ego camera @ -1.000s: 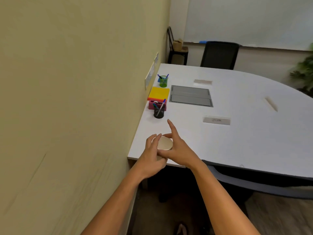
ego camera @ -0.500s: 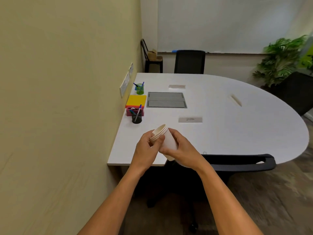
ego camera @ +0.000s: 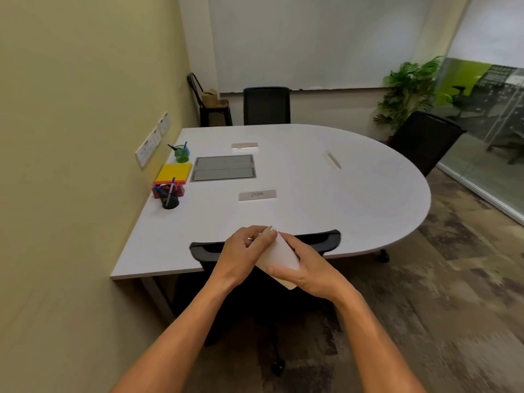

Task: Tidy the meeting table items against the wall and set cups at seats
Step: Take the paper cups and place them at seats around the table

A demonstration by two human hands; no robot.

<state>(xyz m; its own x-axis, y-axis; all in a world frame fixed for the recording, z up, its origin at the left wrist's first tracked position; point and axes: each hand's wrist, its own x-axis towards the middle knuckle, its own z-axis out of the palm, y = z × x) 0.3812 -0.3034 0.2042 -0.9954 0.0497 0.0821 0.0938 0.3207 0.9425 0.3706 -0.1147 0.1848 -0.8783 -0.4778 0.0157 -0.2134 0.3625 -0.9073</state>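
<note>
We hold the cups (ego camera: 279, 255) — a nested stack, tilted — in the air over the near chair (ego camera: 326, 239) at the table (ego camera: 326, 199) edge. Our right hand (ego camera: 309, 269) wraps the stack's body; our left hand (ego camera: 242, 251) pinches its rim. Against the wall (ego camera: 71, 165) stand a black pen cup (ego camera: 169, 200), a yellow pad (ego camera: 173, 173) and a green pen cup (ego camera: 181, 154).

A potted plant (ego camera: 408, 92) stands in the far right corner beside a glass partition (ego camera: 487, 131). A whiteboard (ego camera: 312, 41) covers the far wall. Wall sockets (ego camera: 153, 139) sit above the worktop's left edge.
</note>
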